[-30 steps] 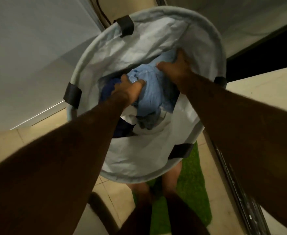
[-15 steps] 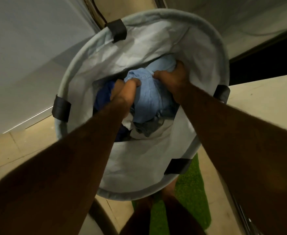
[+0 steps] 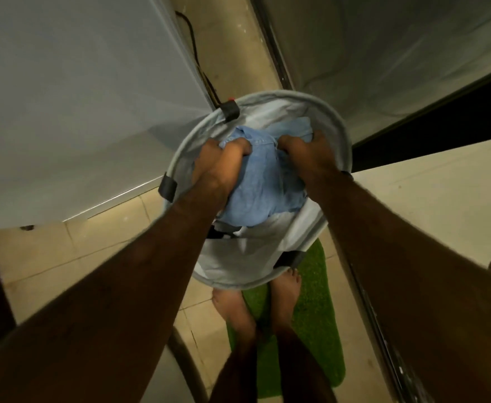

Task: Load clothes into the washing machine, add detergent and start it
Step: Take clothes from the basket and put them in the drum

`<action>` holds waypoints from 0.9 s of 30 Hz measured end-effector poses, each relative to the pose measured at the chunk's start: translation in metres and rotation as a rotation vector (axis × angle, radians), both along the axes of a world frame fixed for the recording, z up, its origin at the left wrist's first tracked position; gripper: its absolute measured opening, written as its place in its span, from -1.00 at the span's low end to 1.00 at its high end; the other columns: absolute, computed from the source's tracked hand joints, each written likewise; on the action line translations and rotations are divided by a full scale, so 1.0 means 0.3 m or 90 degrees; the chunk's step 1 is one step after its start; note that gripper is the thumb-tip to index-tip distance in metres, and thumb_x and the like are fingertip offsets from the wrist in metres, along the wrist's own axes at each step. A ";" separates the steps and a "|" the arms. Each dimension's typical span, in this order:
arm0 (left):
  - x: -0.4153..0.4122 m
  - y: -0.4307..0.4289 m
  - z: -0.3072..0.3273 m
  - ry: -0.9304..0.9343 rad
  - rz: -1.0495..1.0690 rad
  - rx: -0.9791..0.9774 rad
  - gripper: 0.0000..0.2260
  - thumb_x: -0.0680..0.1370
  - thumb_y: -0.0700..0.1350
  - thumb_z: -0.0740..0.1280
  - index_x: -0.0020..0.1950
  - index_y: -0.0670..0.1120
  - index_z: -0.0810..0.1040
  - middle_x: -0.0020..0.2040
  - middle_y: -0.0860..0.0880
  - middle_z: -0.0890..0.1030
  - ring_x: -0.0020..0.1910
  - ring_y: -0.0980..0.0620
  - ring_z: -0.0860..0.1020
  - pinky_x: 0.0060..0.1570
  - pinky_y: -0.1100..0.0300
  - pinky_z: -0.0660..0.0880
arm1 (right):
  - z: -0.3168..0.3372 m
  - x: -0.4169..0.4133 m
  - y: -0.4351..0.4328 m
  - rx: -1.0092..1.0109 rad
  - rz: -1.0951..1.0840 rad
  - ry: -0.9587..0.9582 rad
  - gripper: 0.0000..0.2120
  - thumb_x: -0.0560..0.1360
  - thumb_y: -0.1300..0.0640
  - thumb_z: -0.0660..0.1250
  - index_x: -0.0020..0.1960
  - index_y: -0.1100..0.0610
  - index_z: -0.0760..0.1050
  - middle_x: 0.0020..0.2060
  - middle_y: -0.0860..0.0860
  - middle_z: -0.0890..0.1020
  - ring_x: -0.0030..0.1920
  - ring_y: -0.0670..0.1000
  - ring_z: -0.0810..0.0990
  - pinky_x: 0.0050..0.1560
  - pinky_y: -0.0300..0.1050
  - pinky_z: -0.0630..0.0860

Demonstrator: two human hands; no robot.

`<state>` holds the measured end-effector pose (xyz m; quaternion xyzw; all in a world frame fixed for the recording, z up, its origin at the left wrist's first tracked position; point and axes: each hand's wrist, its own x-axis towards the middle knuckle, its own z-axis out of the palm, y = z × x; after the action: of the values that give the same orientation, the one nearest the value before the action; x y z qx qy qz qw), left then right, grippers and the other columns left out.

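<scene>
Both hands reach down into a round pale grey laundry hamper (image 3: 337,123) with black tabs on its rim, which stands on the tiled floor (image 3: 99,245). The left hand (image 3: 218,167) has its fingers curled tight into a bunch of light blue denim shirt (image 3: 261,187), and the right hand (image 3: 308,155) grips the same shirt on its other side, thumb and fingers closed on the cloth. The shirt is bunched between the two hands, inside the hamper's mouth near rim level. Under it a bit of white and dark clothing (image 3: 224,232) shows. Bare feet (image 3: 286,289) stand on a green mat (image 3: 320,321) just beside the hamper. A white appliance (image 3: 73,112) stands at the left.
</scene>
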<state>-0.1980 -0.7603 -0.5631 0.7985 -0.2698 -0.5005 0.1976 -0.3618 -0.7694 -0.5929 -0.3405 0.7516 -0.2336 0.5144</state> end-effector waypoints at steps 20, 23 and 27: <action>0.125 0.302 1.106 0.016 0.116 -0.173 -0.69 0.31 0.21 0.40 -0.09 0.04 0.60 -0.14 0.04 0.70 -0.07 -0.05 0.67 0.06 -0.18 0.59 | 1.168 0.108 0.150 -0.093 0.191 0.075 -0.54 0.44 -0.15 0.38 0.26 0.01 0.43 -0.04 -0.08 0.60 -0.03 0.03 0.61 0.05 0.08 0.59; 0.165 0.412 1.277 0.031 0.141 -0.213 -0.67 0.31 0.24 0.40 -0.05 0.10 0.58 -0.12 0.08 0.70 -0.07 -0.01 0.67 0.06 -0.17 0.61 | 1.337 0.145 0.219 -0.147 0.247 0.061 -0.56 0.45 -0.18 0.39 0.24 -0.02 0.44 -0.02 -0.08 0.63 -0.01 0.04 0.65 0.06 0.14 0.61; 0.237 0.558 1.508 -0.004 0.181 -0.318 -0.63 0.31 0.27 0.35 0.02 0.12 0.57 -0.08 0.11 0.69 -0.06 0.05 0.67 0.05 -0.18 0.61 | 1.568 0.238 0.320 -0.240 0.298 0.005 -0.58 0.43 -0.17 0.43 0.21 -0.03 0.46 -0.04 -0.06 0.67 -0.04 -0.02 0.67 0.04 0.16 0.64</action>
<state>-0.1268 -0.5927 -0.1108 0.7565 -0.2708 -0.3831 0.4556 -0.2903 -0.6733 -0.1225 -0.5948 0.5979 -0.2426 0.4794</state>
